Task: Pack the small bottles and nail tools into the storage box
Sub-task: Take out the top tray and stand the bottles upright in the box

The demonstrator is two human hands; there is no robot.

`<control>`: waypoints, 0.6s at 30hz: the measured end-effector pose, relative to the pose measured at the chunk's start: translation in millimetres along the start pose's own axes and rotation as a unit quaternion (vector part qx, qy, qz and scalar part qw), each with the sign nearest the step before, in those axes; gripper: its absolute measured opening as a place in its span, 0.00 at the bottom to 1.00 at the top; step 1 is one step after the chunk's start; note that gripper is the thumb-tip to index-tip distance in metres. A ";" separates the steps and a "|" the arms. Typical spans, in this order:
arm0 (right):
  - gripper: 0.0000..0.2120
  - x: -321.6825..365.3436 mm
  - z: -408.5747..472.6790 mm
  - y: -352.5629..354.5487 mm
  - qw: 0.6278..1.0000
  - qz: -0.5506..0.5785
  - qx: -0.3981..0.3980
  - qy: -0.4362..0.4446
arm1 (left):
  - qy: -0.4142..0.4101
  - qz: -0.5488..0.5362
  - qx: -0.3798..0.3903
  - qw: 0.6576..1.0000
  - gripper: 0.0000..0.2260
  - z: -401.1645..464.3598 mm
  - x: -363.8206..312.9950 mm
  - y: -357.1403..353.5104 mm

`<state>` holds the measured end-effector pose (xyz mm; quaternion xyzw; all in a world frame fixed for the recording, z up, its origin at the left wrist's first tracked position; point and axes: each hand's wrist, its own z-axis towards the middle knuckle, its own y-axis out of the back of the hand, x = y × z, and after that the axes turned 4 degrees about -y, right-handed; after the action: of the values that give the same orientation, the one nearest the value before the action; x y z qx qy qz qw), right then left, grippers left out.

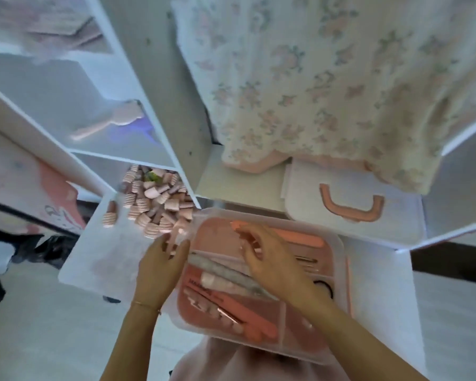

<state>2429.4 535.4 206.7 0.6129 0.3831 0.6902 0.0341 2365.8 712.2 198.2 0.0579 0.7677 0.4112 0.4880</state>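
A clear storage box (344,259) with a pink divided tray sits on the white surface in front of me. Its compartments hold nail files, thin metal tools and a grey-white roll (231,273). A heap of small pink bottles (155,200) lies to the upper left of the box. My left hand (162,259) is at the box's left edge and pinches what looks like a small bottle (180,232). My right hand (270,257) hovers over the tray's upper compartment with curled fingers; the blur hides whether it holds anything.
The box's white lid with a pink handle (352,207) lies behind the box. White shelves (116,127) stand at the left, one holding a pink brush-like item. A floral cloth (341,86) hangs at the back. One stray bottle (110,214) lies left of the heap.
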 end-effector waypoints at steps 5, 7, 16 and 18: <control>0.11 15.7 19.3 -25.2 0.999 0.010 0.047 -0.015 | -0.071 -0.060 -0.039 0.995 0.07 -11.9 8.8 6.1; 0.10 21.5 25.6 -33.7 0.998 0.021 0.065 -0.016 | -0.092 -0.092 -0.025 0.991 0.10 -17.9 13.2 8.3; 0.15 34.6 45.5 -78.1 0.984 -0.095 0.120 -0.089 | -0.088 -0.186 0.092 0.974 0.08 -16.9 55.6 43.3; 0.15 32.8 41.1 -82.7 0.984 -0.086 0.133 -0.077 | -0.049 -0.219 0.068 0.972 0.07 -13.8 65.9 43.2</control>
<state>2422.3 630.5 184.6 0.6281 0.5185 0.5788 0.0407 2307.3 764.9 184.2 -0.0585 0.7632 0.2377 0.5979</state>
